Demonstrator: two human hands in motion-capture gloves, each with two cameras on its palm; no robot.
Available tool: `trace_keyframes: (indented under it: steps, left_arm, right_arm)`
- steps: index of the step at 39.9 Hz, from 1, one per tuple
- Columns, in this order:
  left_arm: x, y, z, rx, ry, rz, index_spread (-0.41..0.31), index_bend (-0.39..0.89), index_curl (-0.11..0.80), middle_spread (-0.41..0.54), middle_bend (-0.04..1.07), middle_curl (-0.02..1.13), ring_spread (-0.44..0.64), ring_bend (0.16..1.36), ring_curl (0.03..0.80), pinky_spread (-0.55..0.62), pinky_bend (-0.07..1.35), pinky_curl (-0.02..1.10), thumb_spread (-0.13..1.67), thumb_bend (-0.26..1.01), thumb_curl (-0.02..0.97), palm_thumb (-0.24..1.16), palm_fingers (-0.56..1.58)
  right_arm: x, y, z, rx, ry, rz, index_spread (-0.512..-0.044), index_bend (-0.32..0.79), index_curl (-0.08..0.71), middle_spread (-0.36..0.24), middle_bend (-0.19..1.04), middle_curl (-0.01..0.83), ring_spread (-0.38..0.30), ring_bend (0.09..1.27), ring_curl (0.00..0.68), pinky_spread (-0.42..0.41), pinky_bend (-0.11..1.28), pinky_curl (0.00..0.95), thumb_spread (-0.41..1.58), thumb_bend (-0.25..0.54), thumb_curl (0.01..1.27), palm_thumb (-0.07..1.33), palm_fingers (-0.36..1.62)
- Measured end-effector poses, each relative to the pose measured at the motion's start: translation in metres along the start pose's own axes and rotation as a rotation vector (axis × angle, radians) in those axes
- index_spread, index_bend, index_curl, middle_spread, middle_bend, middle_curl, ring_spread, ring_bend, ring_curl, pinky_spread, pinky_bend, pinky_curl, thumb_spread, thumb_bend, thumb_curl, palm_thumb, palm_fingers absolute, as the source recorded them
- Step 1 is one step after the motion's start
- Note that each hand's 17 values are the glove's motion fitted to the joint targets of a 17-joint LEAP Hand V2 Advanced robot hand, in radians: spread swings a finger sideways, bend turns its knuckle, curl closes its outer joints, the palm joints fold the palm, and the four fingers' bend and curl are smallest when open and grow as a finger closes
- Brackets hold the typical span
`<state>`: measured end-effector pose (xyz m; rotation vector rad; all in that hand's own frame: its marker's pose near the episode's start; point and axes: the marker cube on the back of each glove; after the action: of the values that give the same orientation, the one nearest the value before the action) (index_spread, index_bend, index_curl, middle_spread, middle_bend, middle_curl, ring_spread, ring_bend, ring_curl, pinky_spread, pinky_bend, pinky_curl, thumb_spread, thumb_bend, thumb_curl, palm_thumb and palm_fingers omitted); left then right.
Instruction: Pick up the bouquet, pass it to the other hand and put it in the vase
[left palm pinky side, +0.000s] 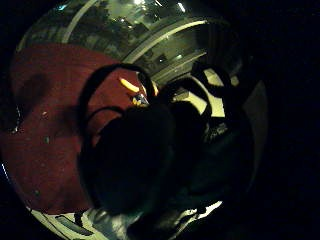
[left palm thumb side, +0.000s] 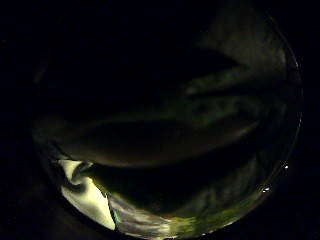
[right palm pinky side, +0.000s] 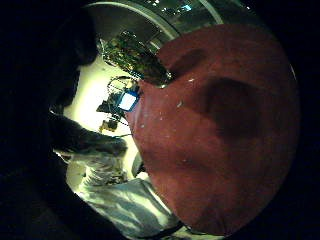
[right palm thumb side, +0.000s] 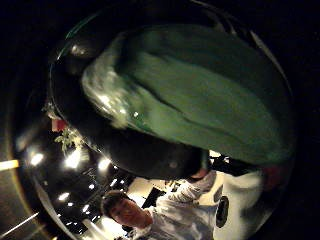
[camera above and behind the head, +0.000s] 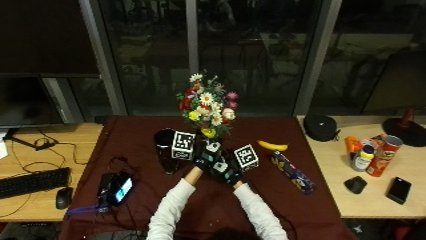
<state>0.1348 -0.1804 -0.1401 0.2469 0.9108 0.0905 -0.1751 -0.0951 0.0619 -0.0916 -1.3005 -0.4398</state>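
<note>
The bouquet (camera above and behind the head: 208, 107), with white, red, pink and yellow flowers, stands upright above the dark red tablecloth (camera above and behind the head: 136, 145). Both gloved hands meet at its stems: my left hand (camera above and behind the head: 202, 161) and my right hand (camera above and behind the head: 229, 172) touch side by side, each curled round the stems. In the right thumb side palm view the green stems (right palm thumb side: 200, 110) fill the picture, with a black finger (right palm thumb side: 145, 155) wrapped under them. Dim green stems (left palm thumb side: 210, 115) also lie close in the left thumb side palm view. The dark vase (camera above and behind the head: 164, 150) stands just left of my left hand.
A banana (camera above and behind the head: 273, 146) and a patterned blue tube (camera above and behind the head: 293, 172) lie right of the hands. A lit phone (camera above and behind the head: 121, 189) sits at the cloth's front left. A keyboard (camera above and behind the head: 30, 182) and mouse (camera above and behind the head: 63, 197) are further left; cans and bottles (camera above and behind the head: 373, 157) stand far right.
</note>
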Motion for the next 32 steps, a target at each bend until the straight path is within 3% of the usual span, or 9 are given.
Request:
trace_keyframes:
  steps: [5, 8, 11, 15, 18, 19, 23, 27, 32]
  left_arm:
    - [0.003, -0.010, -0.017, 0.017, 0.025, 0.011, -0.212, 0.21, 0.466, -0.248, 0.51, 0.55, -0.31, 0.59, 0.440, -0.31, 0.46, 0.43, 0.27, 0.01, 0.703, 1.08, 1.23]
    - [0.013, -0.015, -0.030, 0.029, 0.031, 0.018, -0.216, 0.22, 0.484, -0.250, 0.52, 0.56, -0.31, 0.59, 0.447, -0.30, 0.46, 0.43, 0.25, -0.01, 0.716, 1.09, 1.24]
    - [0.037, -0.014, -0.042, 0.048, 0.022, 0.024, -0.219, 0.22, 0.501, -0.252, 0.52, 0.56, -0.31, 0.59, 0.456, -0.30, 0.45, 0.43, 0.22, -0.02, 0.726, 1.09, 1.23]
    - [0.055, -0.024, -0.060, 0.071, 0.014, 0.023, -0.220, 0.22, 0.520, -0.253, 0.52, 0.57, -0.31, 0.59, 0.464, -0.30, 0.45, 0.43, 0.20, -0.02, 0.741, 1.10, 1.23]
    - [0.065, -0.036, -0.076, 0.100, 0.014, 0.024, -0.222, 0.22, 0.532, -0.251, 0.53, 0.57, -0.31, 0.59, 0.469, -0.30, 0.45, 0.44, 0.18, -0.02, 0.750, 1.10, 1.23]
    - [0.070, -0.039, -0.081, 0.112, 0.013, 0.024, -0.222, 0.22, 0.537, -0.250, 0.52, 0.57, -0.31, 0.59, 0.471, -0.30, 0.45, 0.44, 0.18, -0.02, 0.753, 1.10, 1.23]
    - [0.089, -0.051, -0.100, 0.173, 0.004, 0.023, -0.223, 0.21, 0.552, -0.253, 0.53, 0.58, -0.31, 0.59, 0.477, -0.29, 0.45, 0.44, 0.17, -0.02, 0.763, 1.10, 1.23]
    - [0.108, -0.057, -0.112, 0.276, 0.004, -0.004, -0.225, 0.21, 0.566, -0.250, 0.53, 0.58, -0.31, 0.58, 0.481, -0.29, 0.45, 0.44, 0.16, -0.02, 0.773, 1.10, 1.23]
    - [0.109, -0.071, -0.127, 0.482, -0.002, -0.042, -0.227, 0.20, 0.581, -0.244, 0.52, 0.58, -0.31, 0.58, 0.485, -0.29, 0.45, 0.45, 0.15, -0.02, 0.783, 1.09, 1.22]
  right_arm:
    - [0.009, 0.009, -0.013, -0.044, -0.027, -0.038, -0.257, 0.13, 0.523, -0.163, 0.53, 0.511, -0.204, 0.71, 0.460, -0.287, 0.67, 0.433, 0.54, -0.037, 0.72, 0.95, 1.02]
    - [0.016, 0.011, -0.023, -0.045, 0.001, -0.061, -0.275, 0.08, 0.485, -0.157, 0.49, 0.495, -0.200, 0.66, 0.447, -0.168, 0.57, 0.421, 0.67, -0.044, 0.68, 0.90, 0.78]
    - [0.023, 0.009, -0.034, 0.005, 0.056, -0.140, -0.293, 0.06, 0.458, -0.141, 0.41, 0.472, -0.169, 0.63, 0.447, -0.070, 0.59, 0.438, 0.74, -0.053, 0.65, 0.85, 0.60]
    - [0.019, 0.017, -0.042, 0.067, -0.041, -0.014, -0.327, 0.08, 0.399, -0.156, 0.26, 0.416, -0.085, 0.53, 0.398, 0.073, 0.66, 0.426, 0.84, -0.087, 0.58, 0.70, 0.39]
    - [0.017, 0.019, -0.049, 0.083, -0.057, 0.025, -0.346, 0.09, 0.367, -0.175, 0.21, 0.397, -0.050, 0.51, 0.379, 0.127, 0.69, 0.413, 0.90, -0.066, 0.55, 0.65, 0.37]
    - [0.018, 0.019, -0.051, 0.085, -0.057, 0.027, -0.361, 0.08, 0.351, -0.188, 0.15, 0.374, -0.015, 0.47, 0.357, 0.155, 0.72, 0.414, 0.91, -0.082, 0.53, 0.61, 0.26]
    - [0.018, 0.017, -0.061, 0.101, -0.029, -0.015, -0.379, 0.09, 0.328, -0.175, 0.13, 0.347, 0.040, 0.47, 0.355, 0.212, 0.75, 0.419, 0.95, -0.062, 0.49, 0.55, 0.14]
    - [0.025, 0.008, -0.074, 0.126, 0.096, -0.163, -0.387, 0.11, 0.299, -0.109, 0.13, 0.323, 0.082, 0.47, 0.342, 0.251, 0.78, 0.412, 0.98, -0.046, 0.46, 0.52, 0.08]
    - [0.018, 0.017, -0.067, 0.136, -0.053, -0.027, -0.386, 0.15, 0.288, -0.075, 0.15, 0.301, 0.107, 0.47, 0.326, 0.277, 0.77, 0.389, 1.01, -0.032, 0.44, 0.51, 0.08]
